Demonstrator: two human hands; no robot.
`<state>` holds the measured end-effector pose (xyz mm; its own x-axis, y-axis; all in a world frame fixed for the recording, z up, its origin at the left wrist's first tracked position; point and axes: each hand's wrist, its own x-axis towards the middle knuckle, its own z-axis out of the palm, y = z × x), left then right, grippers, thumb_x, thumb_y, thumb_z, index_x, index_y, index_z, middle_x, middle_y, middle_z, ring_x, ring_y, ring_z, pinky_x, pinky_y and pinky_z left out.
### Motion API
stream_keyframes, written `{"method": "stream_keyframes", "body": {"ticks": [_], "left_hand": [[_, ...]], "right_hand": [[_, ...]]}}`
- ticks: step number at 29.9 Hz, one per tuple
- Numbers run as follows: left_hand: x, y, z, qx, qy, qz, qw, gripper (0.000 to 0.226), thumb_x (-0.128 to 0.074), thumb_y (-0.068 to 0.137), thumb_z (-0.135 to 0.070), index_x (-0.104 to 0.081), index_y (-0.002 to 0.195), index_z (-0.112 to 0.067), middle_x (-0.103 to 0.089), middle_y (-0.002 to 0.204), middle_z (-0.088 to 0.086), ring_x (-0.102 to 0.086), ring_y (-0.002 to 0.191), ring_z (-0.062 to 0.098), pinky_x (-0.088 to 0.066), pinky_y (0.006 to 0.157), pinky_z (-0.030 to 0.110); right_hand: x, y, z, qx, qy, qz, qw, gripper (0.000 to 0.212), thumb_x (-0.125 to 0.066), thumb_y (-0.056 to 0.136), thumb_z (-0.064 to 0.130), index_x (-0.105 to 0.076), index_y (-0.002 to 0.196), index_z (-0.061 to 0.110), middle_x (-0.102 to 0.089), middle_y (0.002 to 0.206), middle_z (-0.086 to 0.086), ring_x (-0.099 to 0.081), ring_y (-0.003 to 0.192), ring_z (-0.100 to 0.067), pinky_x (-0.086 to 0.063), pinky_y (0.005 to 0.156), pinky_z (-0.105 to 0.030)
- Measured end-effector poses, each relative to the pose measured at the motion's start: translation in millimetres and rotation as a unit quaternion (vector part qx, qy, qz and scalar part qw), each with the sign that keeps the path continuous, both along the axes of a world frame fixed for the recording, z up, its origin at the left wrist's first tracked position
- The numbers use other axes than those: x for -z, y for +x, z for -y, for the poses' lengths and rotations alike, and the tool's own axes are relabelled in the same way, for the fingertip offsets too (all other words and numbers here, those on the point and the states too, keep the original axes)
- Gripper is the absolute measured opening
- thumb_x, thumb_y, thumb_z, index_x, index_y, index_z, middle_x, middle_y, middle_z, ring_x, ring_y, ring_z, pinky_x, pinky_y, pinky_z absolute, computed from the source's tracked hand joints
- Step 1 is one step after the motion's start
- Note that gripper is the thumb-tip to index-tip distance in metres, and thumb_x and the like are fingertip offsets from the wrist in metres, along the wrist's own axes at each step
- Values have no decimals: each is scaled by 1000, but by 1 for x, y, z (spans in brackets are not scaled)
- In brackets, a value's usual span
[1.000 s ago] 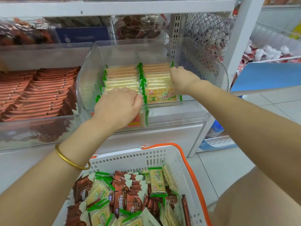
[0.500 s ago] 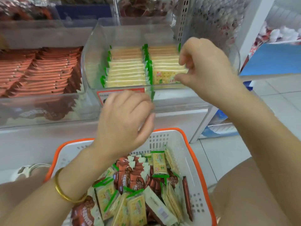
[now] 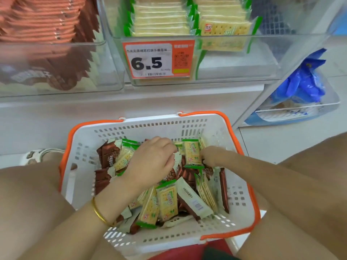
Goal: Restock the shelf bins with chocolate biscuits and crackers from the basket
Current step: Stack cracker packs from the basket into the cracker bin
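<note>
Down in the basket (image 3: 142, 126), left hand (image 3: 152, 163) curled palm-down, grip unclear, right hand (image 3: 213, 156) pinching cracker packet (image 3: 191, 152) (upright).

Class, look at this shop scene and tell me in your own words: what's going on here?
A person is restocking shelf bins. Both hands are down in the white basket. The left hand is over the mixed packets, and the right hand touches an upright cracker pack. Whether either hand grips anything is unclear. Brown chocolate biscuit packs lie among the crackers. Above, the clear cracker bin with the 6.5 price tag holds two rows.
</note>
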<state>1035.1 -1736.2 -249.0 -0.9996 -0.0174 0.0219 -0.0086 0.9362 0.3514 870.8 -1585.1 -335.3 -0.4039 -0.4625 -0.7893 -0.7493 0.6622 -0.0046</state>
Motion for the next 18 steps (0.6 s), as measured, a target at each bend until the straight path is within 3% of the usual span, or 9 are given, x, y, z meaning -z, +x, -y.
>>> {"method": "stream_keyframes", "body": {"ticks": [3,6,9,12,14,18], "left_hand": [[7,0,2,-3,3,7,1000,36,-36,92,-26,-67,108,-15,-65,108,-2,-57,99,17,-49,84,33],[11,-2,2,-28,33,28,999,30,-44,97,-27,-59,122,-17,-57,122,-4,-50,112,14,-43,93,29],[7,-5,-5,-56,87,48,993,42,-47,96,-40,-49,133,-21,-51,131,-5,-46,119,10,-40,98,27],[0,-7,-15,-76,147,87,982,62,-53,88,-54,-39,139,-21,-46,137,-6,-41,125,10,-36,100,26],[-4,-7,-19,-92,177,88,976,59,-60,84,-53,-43,131,-21,-52,128,-7,-49,115,10,-42,94,26],[-11,-6,-11,-157,265,59,950,17,-58,92,-26,-52,106,-20,-62,93,-5,-61,78,10,-51,68,25]], "right_hand": [[5,2,-2,35,-32,-57,997,16,-44,94,12,-60,96,12,-61,95,0,-57,86,-21,-44,68,-29],[-25,-9,5,98,-97,-86,987,18,-44,95,17,-56,81,15,-54,77,3,-54,80,-20,-46,70,-29],[-78,-14,15,218,-176,20,960,20,-49,96,19,-62,85,9,-64,82,-6,-67,76,-23,-53,59,-26],[-125,2,18,363,-236,195,880,23,-51,98,24,-66,100,7,-69,92,-16,-70,77,-25,-59,64,-30],[-141,13,19,381,-259,268,846,26,-48,99,26,-65,105,7,-69,95,-20,-70,84,-28,-59,69,-33],[-150,20,21,349,-303,286,839,22,-43,101,26,-61,107,15,-70,90,-18,-68,76,-24,-58,66,-33]]}}
